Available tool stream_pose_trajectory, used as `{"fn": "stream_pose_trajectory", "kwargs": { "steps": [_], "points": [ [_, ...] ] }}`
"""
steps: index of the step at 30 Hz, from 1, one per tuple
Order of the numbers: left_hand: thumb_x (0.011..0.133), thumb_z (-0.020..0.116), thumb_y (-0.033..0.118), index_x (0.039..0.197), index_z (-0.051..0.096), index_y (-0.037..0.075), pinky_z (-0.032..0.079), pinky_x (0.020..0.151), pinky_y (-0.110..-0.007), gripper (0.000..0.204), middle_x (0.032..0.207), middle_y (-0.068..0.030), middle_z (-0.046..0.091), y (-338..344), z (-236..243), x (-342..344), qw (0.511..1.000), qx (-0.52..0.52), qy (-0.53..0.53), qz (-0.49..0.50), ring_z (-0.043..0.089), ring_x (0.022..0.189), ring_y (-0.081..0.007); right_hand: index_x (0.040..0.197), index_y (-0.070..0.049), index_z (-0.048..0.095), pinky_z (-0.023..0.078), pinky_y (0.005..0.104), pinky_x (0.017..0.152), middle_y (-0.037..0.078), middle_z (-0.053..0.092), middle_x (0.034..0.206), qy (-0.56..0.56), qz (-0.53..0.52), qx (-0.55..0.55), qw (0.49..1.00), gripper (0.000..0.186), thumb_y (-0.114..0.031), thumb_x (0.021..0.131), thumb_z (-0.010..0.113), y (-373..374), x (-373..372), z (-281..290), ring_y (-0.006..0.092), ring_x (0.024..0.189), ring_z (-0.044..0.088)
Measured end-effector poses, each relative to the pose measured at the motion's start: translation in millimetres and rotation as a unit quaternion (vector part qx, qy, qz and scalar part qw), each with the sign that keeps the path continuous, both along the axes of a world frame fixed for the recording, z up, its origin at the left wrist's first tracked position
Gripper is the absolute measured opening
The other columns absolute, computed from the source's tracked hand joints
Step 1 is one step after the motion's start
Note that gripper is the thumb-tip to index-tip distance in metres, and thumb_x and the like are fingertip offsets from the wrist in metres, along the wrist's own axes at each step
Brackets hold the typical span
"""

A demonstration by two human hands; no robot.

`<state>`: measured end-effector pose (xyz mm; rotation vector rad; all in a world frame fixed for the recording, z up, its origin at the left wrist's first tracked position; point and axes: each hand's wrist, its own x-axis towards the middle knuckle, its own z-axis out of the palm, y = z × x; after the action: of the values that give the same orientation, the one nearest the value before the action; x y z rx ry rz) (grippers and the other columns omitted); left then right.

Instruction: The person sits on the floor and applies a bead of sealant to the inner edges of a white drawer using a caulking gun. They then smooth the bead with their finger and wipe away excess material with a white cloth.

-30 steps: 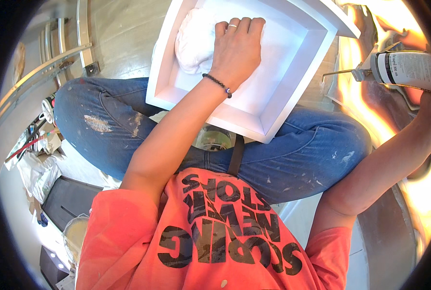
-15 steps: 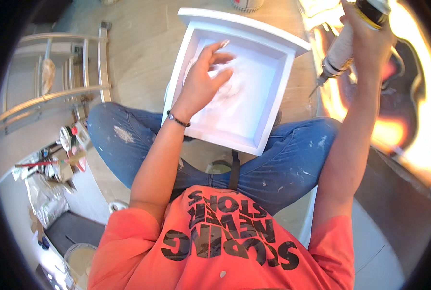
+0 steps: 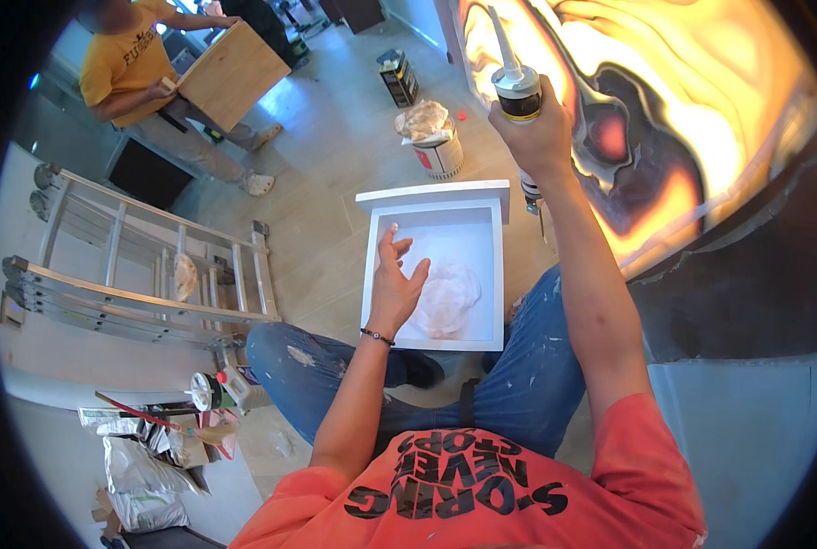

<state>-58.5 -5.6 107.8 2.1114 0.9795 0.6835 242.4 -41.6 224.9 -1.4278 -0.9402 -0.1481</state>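
My right hand (image 3: 541, 137) is wrapped around a caulking gun (image 3: 518, 90), its pale nozzle pointing up and a thin rod hanging from the lower end. In front of me, between my knees, is a white drawer (image 3: 434, 189) with its thicker front panel on the far side. A crumpled white cloth or sheet (image 3: 449, 297) lies inside it. My left hand (image 3: 396, 285) hovers over the left part of the drawer, holding nothing, fingers apart. A white smear marks one fingertip.
Beyond the drawer stand a paint bucket (image 3: 440, 156) topped with a crumpled wrapping and a dark can (image 3: 397, 78). A ladder (image 3: 143, 265) lies at left. A glossy patterned panel (image 3: 646, 110) rises at right. At far left, another person (image 3: 138, 64) carries a wooden box (image 3: 232, 78).
The view has shifted, bringing the other person and bucket into sight. My right hand has brought the caulking gun inward and turned it more upright. My left hand stays open over the drawer.
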Motion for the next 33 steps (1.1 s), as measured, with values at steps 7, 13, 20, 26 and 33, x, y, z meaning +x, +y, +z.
{"fn": "stream_pose_trajectory", "kwargs": {
  "steps": [7,13,20,26,33],
  "points": [
    [0.092,0.072,0.011,0.158,0.023,0.007,0.044,0.110,-0.048,0.083,0.143,-0.0225,0.056,-28.3,77.6,-25.2,0.981,0.181,-0.071,-0.009,0.054,0.133,-0.0386,0.104,-0.004,0.063,0.058,0.0398,0.076,0.016,0.076,0.093,-0.076,-0.078,0.141,0.984,0.042,-0.024,0.074,0.084,-41.5,10.5,47.1,0.0303,0.086,0.076],
    [0.093,0.071,0.011,0.159,0.020,0.006,0.043,0.112,-0.049,0.084,0.150,-0.0204,0.050,-61.0,94.1,-63.1,0.973,0.224,-0.056,0.006,0.050,0.138,-0.0392,0.107,-0.003,0.067,0.057,0.0328,0.078,0.008,0.076,0.093,-0.038,-0.044,0.209,0.976,0.039,-0.020,0.076,0.084,-82.9,-12.4,79.7,0.0165,0.084,0.073],
    [0.093,0.071,0.016,0.161,0.017,0.008,0.038,0.115,-0.049,0.087,0.153,-0.0196,0.047,-56.2,84.9,-97.8,0.969,0.245,-0.018,0.031,0.044,0.142,-0.0413,0.109,-0.001,0.064,0.055,0.0347,0.072,0.014,0.073,0.086,-0.070,-0.016,0.258,0.964,0.038,-0.010,0.075,0.079,-109.9,-46.8,113.8,0.0218,0.079,0.072],
    [0.094,0.071,0.020,0.162,0.015,0.009,0.035,0.116,-0.050,0.089,0.154,-0.0215,0.045,-20.6,54.1,-132.7,0.967,0.240,0.050,0.066,0.042,0.143,-0.0410,0.107,-0.001,0.064,0.057,0.0365,0.073,0.017,0.074,0.088,-0.118,-0.047,0.254,0.959,0.036,-0.010,0.076,0.079,-124.8,-49.1,124.2,0.0256,0.081,0.075],
    [0.094,0.072,0.027,0.163,0.009,0.008,0.037,0.115,-0.051,0.095,0.153,-0.0292,0.042,30.5,-21.3,-149.4,0.991,0.116,0.056,0.037,0.044,0.141,-0.0422,0.111,0.001,0.065,0.056,0.0337,0.074,0.014,0.074,0.090,-0.161,-0.050,0.262,0.950,0.038,-0.008,0.076,0.078,-122.7,-54.7,138.2,0.0205,0.082,0.073]
  ]
}}
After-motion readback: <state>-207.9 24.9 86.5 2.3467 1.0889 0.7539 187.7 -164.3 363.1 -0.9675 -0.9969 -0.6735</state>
